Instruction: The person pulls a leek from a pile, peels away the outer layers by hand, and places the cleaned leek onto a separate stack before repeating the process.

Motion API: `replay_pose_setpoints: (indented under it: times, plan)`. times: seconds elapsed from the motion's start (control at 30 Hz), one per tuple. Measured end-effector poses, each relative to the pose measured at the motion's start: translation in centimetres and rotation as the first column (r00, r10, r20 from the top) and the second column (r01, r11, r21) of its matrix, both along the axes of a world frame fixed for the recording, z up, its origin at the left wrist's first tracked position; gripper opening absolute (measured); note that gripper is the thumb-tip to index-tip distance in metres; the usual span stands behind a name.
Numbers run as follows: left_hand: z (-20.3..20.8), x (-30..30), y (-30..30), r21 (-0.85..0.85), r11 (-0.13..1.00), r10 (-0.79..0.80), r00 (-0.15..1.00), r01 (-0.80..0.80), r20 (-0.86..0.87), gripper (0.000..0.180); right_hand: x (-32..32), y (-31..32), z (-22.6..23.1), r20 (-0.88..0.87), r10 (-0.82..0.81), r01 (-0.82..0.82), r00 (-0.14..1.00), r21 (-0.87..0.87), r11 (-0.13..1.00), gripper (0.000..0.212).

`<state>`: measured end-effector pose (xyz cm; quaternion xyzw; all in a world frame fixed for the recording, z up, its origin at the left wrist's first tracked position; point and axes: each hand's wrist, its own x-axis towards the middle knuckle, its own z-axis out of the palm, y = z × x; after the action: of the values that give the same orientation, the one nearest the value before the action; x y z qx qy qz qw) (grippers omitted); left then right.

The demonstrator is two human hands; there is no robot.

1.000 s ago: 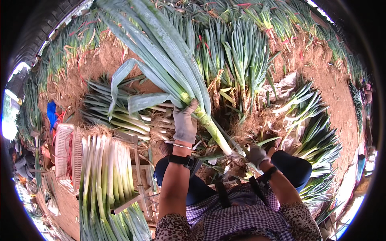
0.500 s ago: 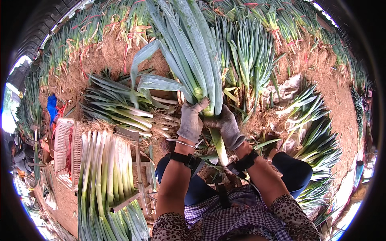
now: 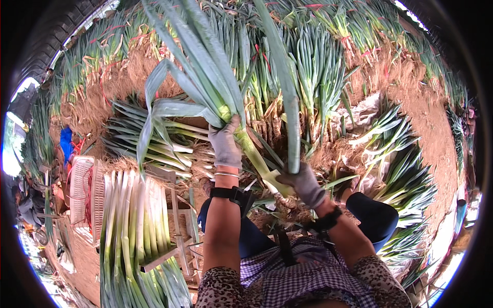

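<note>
My left hand [image 3: 226, 145], in a grey glove, is closed round a large leek [image 3: 251, 152] just below where its leaves fan out. The long green leaves spread up and left, one bent over and hanging down. The pale stalk slants down to the right, with roots at its lower end. My right hand [image 3: 306, 186], also gloved, is closed on the lower end of a long, separate-looking leek leaf [image 3: 287, 97] that stands nearly upright. That hand is beside the stalk's root end; whether the leaf still joins the stalk there cannot be made out.
Stripped leeks [image 3: 128, 220] lie on a metal rack [image 3: 179, 231] at the left, beside a pink plastic basket [image 3: 82, 190]. More leeks lie in piles [image 3: 154, 131] ahead and at the right [image 3: 405, 190]. Bundles with roots [image 3: 318, 77] stand along the back.
My hands have moved apart. The left has shifted left and up slightly with the leek, which now tilts left; the right has gone down and right, drawing a long leaf away.
</note>
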<state>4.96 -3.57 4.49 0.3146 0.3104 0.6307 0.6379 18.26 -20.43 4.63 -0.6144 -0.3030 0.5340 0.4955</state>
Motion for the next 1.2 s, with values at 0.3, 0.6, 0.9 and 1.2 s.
replay_pose_setpoints:
  times: [0.3, 0.6, 0.9, 1.2]
  plan:
    - [0.7, -0.7, -1.3, -0.136, 0.991, 0.014, 0.993, 0.002, 0.115, 0.039, 10.9, -7.8, -5.5, 0.902, 0.269, -0.041, 0.338, -0.271, 0.962, 0.059]
    - [-0.1, -0.5, -2.5, 0.215, 0.97, -0.039, 0.941, 0.116, -0.335, 0.034, -3.0, 7.6, 0.5, 0.763, -0.222, -0.109, 0.608, 0.357, 0.928, 0.054]
    - [0.3, -1.3, -2.8, 0.035, 0.811, -0.557, 0.754, 0.584, 0.347, 0.036, -1.3, 6.6, 1.4, 0.32, -0.046, -0.076, 0.946, 0.357, 0.931, 0.031]
    - [1.2, -0.3, -3.4, -0.153, 0.961, -0.209, 0.968, 0.229, 0.136, 0.017, -0.1, 2.5, 2.2, -0.077, -0.011, 0.043, 0.997, 0.419, 0.907, 0.018]
